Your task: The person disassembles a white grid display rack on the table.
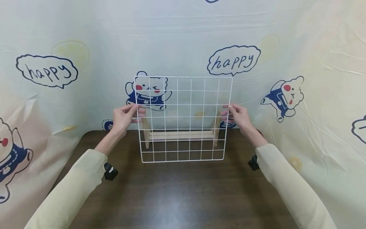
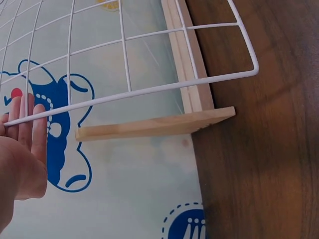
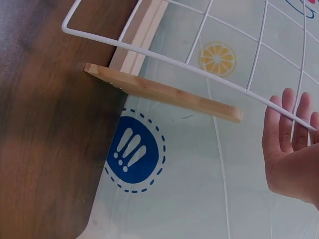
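A white wire grid panel (image 1: pixel 184 116) is held upright above the table, facing me. My left hand (image 1: pixel 124 118) pinches its left edge wire, the thumb in front and the fingers behind. On the opposite edge, my right hand (image 1: pixel 238 117) pinches the wire in the same way. Behind the panel stands a light wooden stand (image 1: pixel 181 135) with a grooved crossbar and an upright board at each end. The left wrist view shows its left end board (image 2: pixel 154 127) near the panel's lower corner; the right end board (image 3: pixel 164 94) appears in the right wrist view.
A dark brown wooden table (image 1: pixel 177 190) stretches out in front. Close behind it hangs a pale curtain (image 1: pixel 183 41) printed with cartoon bears and "happy" bubbles, which also encloses both sides. Small black devices sit at both sleeve cuffs.
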Demonstrator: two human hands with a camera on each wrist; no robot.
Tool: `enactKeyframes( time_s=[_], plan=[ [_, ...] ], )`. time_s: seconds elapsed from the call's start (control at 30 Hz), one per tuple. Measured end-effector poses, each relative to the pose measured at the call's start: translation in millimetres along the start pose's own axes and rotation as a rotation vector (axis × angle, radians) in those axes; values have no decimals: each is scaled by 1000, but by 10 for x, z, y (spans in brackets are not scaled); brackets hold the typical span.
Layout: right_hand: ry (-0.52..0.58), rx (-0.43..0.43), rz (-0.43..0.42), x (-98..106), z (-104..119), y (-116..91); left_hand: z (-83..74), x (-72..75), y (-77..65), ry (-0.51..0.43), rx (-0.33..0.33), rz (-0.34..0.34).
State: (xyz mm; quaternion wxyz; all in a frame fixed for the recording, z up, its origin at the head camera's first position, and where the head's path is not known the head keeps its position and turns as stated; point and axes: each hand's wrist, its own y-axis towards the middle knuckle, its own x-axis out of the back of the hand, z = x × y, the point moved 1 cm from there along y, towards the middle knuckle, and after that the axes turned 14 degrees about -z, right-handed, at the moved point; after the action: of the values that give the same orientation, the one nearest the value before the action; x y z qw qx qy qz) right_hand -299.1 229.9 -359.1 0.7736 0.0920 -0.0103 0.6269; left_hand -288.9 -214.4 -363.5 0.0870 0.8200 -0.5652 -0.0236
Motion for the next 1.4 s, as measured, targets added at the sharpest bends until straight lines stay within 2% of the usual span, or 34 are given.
enactKeyframes(
  time_s=[0.23,0.57,0.8,1.1,1.4],
  plan=[
    [-34,-14,28,-6,-50,-36,53,20,-32,21,28,13],
    [27,-102,33,-9,-117,-67,118,12,-79,53,58,2],
    [4,-127,37,6,-149,-90,152,2,-93,48,77,35],
    [-8,-161,50,-3,2,-252,170,8,-122,50,80,66],
    [-21,-160,41,44,-257,-189,101,-1,-244,58,105,95]
  ],
)
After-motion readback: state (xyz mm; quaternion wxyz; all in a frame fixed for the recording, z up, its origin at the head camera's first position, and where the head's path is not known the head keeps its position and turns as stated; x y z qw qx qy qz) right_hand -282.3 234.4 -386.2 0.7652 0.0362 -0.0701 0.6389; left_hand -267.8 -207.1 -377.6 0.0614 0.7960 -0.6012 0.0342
